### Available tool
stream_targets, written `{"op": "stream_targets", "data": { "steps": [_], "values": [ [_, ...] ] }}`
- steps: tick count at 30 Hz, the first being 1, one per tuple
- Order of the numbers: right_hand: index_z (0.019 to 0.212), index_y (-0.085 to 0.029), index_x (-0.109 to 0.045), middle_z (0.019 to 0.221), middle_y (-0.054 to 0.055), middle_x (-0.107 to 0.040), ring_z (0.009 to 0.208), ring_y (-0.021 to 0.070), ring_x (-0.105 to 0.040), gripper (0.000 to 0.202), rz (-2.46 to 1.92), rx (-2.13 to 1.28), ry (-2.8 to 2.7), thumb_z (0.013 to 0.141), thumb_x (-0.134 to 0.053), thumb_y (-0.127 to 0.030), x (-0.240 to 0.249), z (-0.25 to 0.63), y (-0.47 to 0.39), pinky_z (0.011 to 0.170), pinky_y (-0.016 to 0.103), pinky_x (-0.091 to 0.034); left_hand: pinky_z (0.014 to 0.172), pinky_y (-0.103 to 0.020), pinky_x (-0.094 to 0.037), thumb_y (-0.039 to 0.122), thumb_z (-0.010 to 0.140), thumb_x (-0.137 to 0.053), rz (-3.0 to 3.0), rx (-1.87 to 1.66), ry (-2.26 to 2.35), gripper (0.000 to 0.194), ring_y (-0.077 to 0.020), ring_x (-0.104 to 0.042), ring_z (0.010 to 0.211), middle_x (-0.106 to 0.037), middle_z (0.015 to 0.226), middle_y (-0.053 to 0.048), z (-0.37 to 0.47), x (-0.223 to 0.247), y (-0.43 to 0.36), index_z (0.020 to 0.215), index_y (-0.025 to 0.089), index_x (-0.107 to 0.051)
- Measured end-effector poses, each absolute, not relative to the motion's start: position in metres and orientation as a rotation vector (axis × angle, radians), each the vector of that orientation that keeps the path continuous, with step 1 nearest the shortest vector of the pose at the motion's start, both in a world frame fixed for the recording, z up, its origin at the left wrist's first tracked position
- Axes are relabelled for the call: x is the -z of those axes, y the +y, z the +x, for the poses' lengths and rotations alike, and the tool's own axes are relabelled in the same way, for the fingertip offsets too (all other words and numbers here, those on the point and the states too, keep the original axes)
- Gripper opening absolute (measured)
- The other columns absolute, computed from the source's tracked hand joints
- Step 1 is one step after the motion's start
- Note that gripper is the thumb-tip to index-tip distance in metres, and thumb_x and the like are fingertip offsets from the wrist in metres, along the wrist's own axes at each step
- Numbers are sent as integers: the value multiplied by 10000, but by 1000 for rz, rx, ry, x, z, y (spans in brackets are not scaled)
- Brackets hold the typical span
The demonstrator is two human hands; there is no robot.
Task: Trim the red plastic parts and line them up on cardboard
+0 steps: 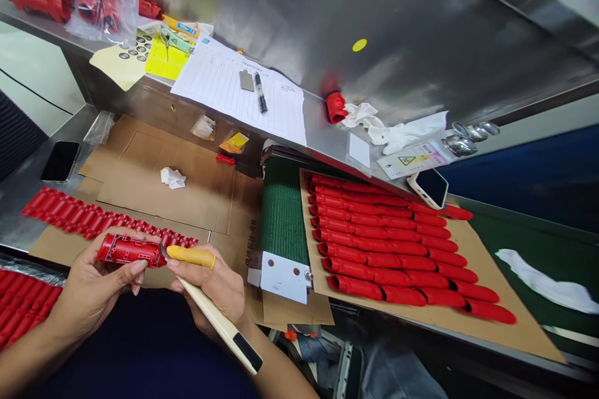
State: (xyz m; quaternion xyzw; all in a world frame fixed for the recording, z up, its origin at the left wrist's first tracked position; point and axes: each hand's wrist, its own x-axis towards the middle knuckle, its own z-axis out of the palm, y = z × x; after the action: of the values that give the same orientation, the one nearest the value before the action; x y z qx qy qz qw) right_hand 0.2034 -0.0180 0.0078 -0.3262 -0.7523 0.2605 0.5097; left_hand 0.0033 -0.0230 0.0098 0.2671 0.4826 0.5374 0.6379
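Note:
My left hand (96, 283) grips a red plastic housing (128, 250), its ribbed inner side turned up toward me. In my right hand (218, 287) is a cream-handled knife (219, 322) with a dark band near the handle's end. A yellow finger cot (191, 255) covers one of my right fingers. The blade end touches or nearly touches the right end of the housing; fingers partly hide the exact contact. Just beyond my hands lies a row of red plastic parts (75, 215) on cardboard.
Many red tube-shaped parts (393, 243) lie in rows on cardboard at right, past a green conveyor belt (285, 212). More red parts (23, 305) sit at lower left. A phone (60, 161) and crumpled tissue (173, 178) rest on the bench. The shelf bears a paper form (234, 87).

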Motion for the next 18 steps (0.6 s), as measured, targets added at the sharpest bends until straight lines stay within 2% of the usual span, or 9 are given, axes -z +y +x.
{"op": "stream_targets", "data": {
  "steps": [8,12,15,16,18],
  "values": [
    [1321,-223,-705,1143,118,-796,980,221,-767,361,-818,-618,-1819,985,-679,-94,-10,200,-19,844,377,-666,452,-223,-556,278,728,-940,592,-1208,1124,297,-145,-616,530,-698,681,30,1,-6,-28,992,243,-809],
    [1277,-226,-713,1098,111,-798,967,230,-768,319,-850,-648,-1791,987,-670,-101,-9,206,-22,831,383,-668,461,-237,-551,251,731,-929,588,-1249,1134,285,-138,-624,541,-772,872,8,3,-1,-25,984,239,-798],
    [1232,-266,-733,1130,112,-800,993,260,-785,242,-913,-747,-1790,1009,-665,-199,1,214,-27,854,412,-682,510,-232,-557,271,761,-924,554,-1277,1108,302,-133,-644,589,-801,957,-27,13,0,-28,1018,212,-779],
    [1212,-288,-743,1144,114,-803,993,273,-794,214,-958,-793,-1793,1015,-668,-259,9,214,-24,816,403,-692,522,-228,-555,295,755,-936,540,-1258,1059,326,-131,-649,597,-803,935,-42,18,1,-29,1017,197,-769],
    [1200,-335,-748,1007,100,-819,851,284,-807,219,-1012,-886,-1784,992,-696,-375,30,203,-7,628,372,-690,522,-204,-525,390,666,-996,432,-1207,906,460,-105,-630,559,-763,786,-26,29,6,-26,984,181,-737]
  ]
}}
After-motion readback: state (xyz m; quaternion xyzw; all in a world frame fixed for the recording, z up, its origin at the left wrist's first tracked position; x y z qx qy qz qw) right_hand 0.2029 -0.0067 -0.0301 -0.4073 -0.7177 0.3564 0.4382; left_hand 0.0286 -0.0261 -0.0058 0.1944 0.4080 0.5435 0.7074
